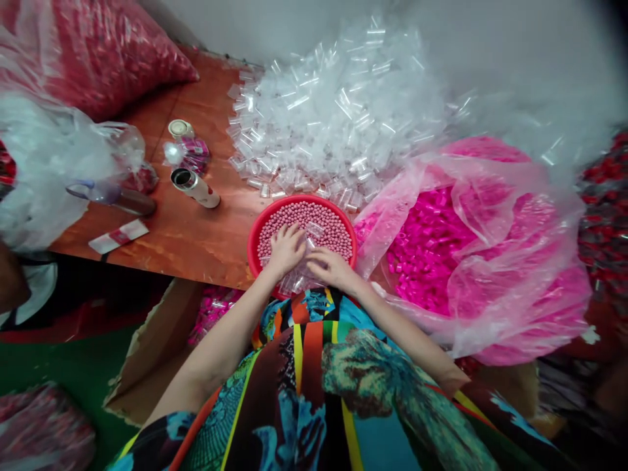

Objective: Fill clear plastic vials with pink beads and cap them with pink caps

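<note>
A red basin (253, 243) at the table's front edge holds many small pink balls (309, 212) and several clear plastic tubes (298, 280). My left hand (287, 248) lies over the balls at the basin's left side, its fingers spread. On the right, my right hand (328, 265) reaches over the basin's front part, fingers bent and apart near the clear tubes. Another clear tube (314, 229) rests on the balls beyond my hands. Whether a small piece lies under my fingers is hidden.
Behind the basin rises a heap of clear tubes (333, 111). A pink bag (520, 261) of bright pink caps (429, 252) stands on the right. A metal cup (196, 188), a bottle (118, 197) and stuffed bags (93, 59) are on the left. An open carton (152, 347) sits below.
</note>
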Demonstrator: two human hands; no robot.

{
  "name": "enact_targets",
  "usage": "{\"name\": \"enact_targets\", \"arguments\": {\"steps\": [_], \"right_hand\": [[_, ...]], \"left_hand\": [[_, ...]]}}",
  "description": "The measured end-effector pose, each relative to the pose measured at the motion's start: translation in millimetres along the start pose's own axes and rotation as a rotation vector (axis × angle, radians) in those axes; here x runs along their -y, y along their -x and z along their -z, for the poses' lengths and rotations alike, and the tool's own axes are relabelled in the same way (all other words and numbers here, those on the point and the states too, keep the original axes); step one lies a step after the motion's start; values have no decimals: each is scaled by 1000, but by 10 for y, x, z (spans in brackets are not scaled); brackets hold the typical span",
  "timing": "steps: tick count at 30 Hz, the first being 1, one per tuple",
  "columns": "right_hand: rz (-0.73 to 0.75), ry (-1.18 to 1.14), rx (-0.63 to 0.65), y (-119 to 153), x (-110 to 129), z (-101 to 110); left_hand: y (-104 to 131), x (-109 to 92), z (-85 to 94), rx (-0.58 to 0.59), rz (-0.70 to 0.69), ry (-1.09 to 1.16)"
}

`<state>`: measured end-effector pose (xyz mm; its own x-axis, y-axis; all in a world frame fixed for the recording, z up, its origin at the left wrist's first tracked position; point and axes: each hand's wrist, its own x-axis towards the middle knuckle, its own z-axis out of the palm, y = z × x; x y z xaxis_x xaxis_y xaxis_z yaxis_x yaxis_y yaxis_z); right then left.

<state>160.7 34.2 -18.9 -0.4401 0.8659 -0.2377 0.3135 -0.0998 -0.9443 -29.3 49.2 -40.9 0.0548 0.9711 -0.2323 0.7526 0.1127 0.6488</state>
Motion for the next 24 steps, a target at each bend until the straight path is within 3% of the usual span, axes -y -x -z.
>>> {"name": "enact_targets", "arguments": {"steps": [3, 5, 10, 16, 24], "right_hand": [[-2, 35, -258, -187, -11, 133], [-4, 54, -358, -330, -55, 189], [-72, 68, -333, -592, -212, 130], [-178, -139, -294, -623, -270, 51], [-242, -269, -334, -597, -86, 41]], "left_hand": [[23, -18, -126, 112, -49, -78], [90, -13, -173, 142, -93, -95], [214, -39, -112, 141, -139, -73], [162, -160, 30, -12, -134, -55], [-26, -236, 0, 60, -67, 40]]}}
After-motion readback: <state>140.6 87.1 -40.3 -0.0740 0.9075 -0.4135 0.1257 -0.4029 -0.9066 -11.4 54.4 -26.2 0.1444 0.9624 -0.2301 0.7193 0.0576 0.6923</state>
